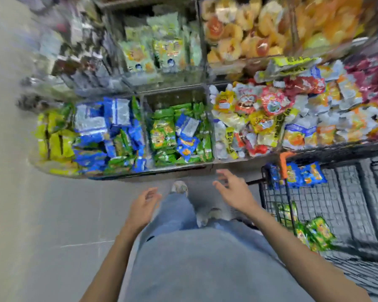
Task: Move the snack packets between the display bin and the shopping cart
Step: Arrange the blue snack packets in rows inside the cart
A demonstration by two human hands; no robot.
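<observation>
While neither hand grasps anything, the fingers (151, 194) of the left hand (143, 205) are loosely curled and released, and those of the right hand (234, 190) are spread and released; both hands hover above the floor (52, 214), just short of the front rim of the display bin (179, 168), the right one nearer the shopping cart (347, 192).

Display bin: clear-walled, divided into compartments; middle compartment holds green snack packets (162, 136) with a few blue snack packets (186, 136) lying on top; left compartment, heaped blue, green and yellow packets (55, 138); right compartment, mixed red, yellow and white packets (249, 118).

Shopping cart: black wire, at the person's right, close to the bin's right end; upper front section holds blue cart packets (303, 175) beside an orange fitting (283, 164); lower basket holds green cart packets (314, 234) against its near wall.

Upper shelf: pale green packs (157, 51); bags of yellow-orange ring snacks (238, 33).

Below the hands: blue jeans (177, 210); pale shoes (179, 187).

Blurred throughout; packet print unreadable.
</observation>
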